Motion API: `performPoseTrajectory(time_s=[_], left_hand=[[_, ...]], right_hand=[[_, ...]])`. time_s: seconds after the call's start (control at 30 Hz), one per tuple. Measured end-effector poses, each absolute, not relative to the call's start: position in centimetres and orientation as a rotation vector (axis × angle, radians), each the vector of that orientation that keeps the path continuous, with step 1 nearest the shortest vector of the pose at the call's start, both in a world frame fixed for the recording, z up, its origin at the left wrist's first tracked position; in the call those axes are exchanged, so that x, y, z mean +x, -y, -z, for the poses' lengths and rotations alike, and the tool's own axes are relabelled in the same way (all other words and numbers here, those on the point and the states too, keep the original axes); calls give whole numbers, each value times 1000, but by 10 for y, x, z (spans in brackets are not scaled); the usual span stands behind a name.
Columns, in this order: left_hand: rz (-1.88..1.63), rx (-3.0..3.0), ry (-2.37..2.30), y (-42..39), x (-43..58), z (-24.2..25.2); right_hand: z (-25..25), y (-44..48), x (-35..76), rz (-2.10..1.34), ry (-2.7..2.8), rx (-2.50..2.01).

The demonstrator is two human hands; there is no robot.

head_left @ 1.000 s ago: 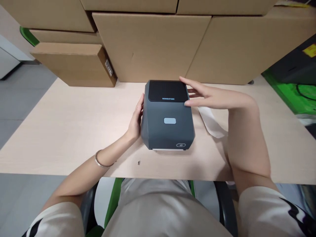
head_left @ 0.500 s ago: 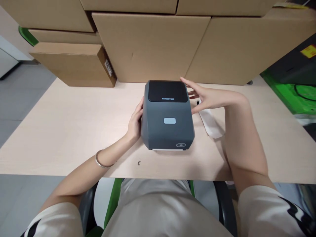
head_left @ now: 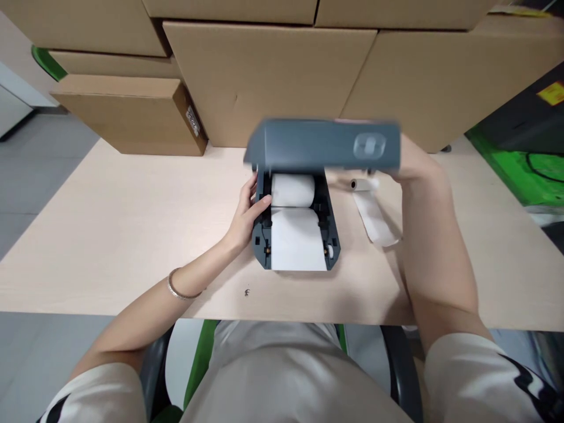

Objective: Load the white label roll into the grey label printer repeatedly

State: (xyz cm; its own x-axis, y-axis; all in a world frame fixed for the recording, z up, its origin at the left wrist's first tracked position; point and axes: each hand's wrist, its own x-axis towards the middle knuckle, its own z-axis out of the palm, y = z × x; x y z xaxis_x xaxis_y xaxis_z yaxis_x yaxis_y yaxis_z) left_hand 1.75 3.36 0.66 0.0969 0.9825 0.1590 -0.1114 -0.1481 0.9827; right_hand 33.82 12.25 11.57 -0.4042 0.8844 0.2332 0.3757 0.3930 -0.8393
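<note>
A dark grey label printer [head_left: 263, 249] stands on the light wooden table [head_left: 110, 235] with its lid [head_left: 321, 147] swung up and blurred. Inside lies a white paper roll [head_left: 293, 189], with its sheet [head_left: 296, 241] drawn forward to the front slot. My left hand [head_left: 244, 218] grips the left wall of the printer base, thumb on the rim beside the roll. My right hand [head_left: 414, 167] is at the right end of the raised lid and holds it up, with the fingers hidden behind it. A small white roll [head_left: 359, 184] with a loose strip [head_left: 374, 220] lies just right of the printer.
Large cardboard boxes [head_left: 264, 82] are stacked along the back of the table, with a smaller flat box [head_left: 127, 114] at the back left. A green and black object [head_left: 515, 170] sits at the far right. A tiny dark speck [head_left: 247, 292] lies near the front edge.
The printer lid has swung up from shut to open, raised by my right hand, and now shows the paper roll. My left thumb has moved onto the base's rim.
</note>
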Motion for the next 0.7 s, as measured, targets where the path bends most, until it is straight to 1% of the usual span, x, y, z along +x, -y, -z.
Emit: performPoseTrajectory(time_s=[0.17, 0.3, 0.4, 0.47, 0.6, 0.7], left_hand=[[-1244, 1252, -1045, -33, 10, -11], [-1258, 1292, -1092, -37, 7, -11], [-1269, 1320, -1098, -36, 7, -11], [-1265, 1321, -1101, -35, 9, -14], [-1283, 1280, -1151, -32, 14, -19], [-1299, 1250, -1201, -32, 16, -22]], right_hand=[[-99, -128, 312, -668, 1706, -1148], [-76, -141, 304, -576, 1671, -1236], [-75, -137, 302, -362, 1768, -1409], [-82, -125, 296, -230, 1883, -1431], [-94, -95, 268, -217, 2333, -1250], [-90, -83, 249, -181, 2590, -1158]])
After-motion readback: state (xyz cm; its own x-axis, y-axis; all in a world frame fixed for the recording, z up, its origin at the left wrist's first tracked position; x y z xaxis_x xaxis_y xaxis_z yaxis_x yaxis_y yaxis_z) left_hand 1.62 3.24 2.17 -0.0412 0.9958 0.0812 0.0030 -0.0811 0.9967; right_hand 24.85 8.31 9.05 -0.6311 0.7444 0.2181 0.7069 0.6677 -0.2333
